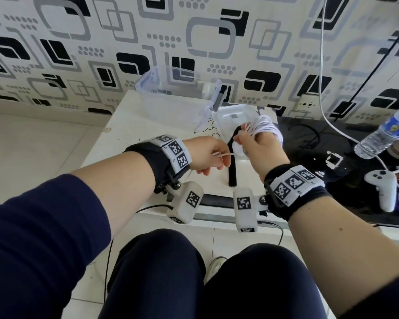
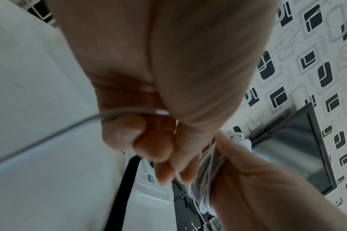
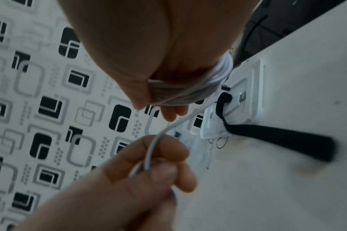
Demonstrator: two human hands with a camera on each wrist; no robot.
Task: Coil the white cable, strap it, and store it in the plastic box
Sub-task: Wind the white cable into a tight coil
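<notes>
My right hand (image 1: 251,140) grips the white cable coil (image 1: 266,126), whose loops are wound round its fingers. The wound coil (image 3: 188,92) shows pressed under the thumb in the right wrist view. A short loose strand (image 3: 168,129) runs from it to my left hand (image 1: 217,161), which pinches the cable's end between thumb and fingers. The black strap (image 1: 232,168) lies flat on the white table, its far end up on the white lid (image 1: 230,116). Behind them the clear plastic box (image 1: 171,100) stands open against the wall.
A black glass surface (image 1: 309,146) adjoins the table on the right, carrying a water bottle (image 1: 382,132) on its side and a white game controller (image 1: 382,187). Another white cord (image 1: 323,65) hangs down the patterned wall beside a socket (image 1: 306,104). My knees sit below the table's front edge.
</notes>
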